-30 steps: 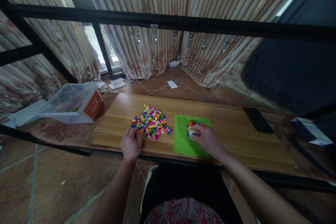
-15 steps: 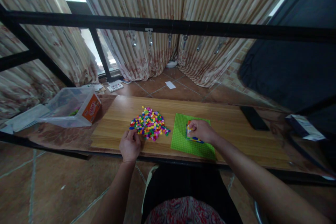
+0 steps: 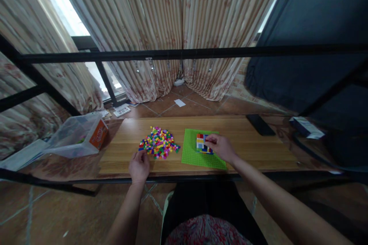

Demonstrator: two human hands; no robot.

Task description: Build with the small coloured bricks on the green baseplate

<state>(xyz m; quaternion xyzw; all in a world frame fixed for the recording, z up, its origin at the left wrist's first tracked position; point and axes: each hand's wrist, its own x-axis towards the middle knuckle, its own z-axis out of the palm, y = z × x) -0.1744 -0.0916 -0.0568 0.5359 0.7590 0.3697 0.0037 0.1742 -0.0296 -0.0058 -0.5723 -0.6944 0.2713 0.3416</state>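
Note:
A block of multicoloured toy bricks (image 3: 200, 143), with red, white, yellow and blue showing, stands on a green studded baseplate (image 3: 189, 157). My right hand (image 3: 222, 147) reaches over its right side, thumb and fingertips pinched together at the top of the block. Whatever is between those fingertips is too small to make out. To the left, a loose pile of small coloured bricks (image 3: 161, 143) lies on the wooden board. My left hand (image 3: 139, 165) rests at the pile's near left edge with curled fingers, which hide anything held in them.
A clear plastic bin (image 3: 77, 138) with an orange label stands left of the wooden board (image 3: 115, 157). A dark phone-like slab (image 3: 260, 124) lies at the board's far right, with a small box (image 3: 307, 128) beyond it. A black metal bar (image 3: 184, 54) crosses behind the table.
My right hand has drawn back a little to the right, uncovering more of the brick block. My left hand stays by the pile. The camera view has shifted.

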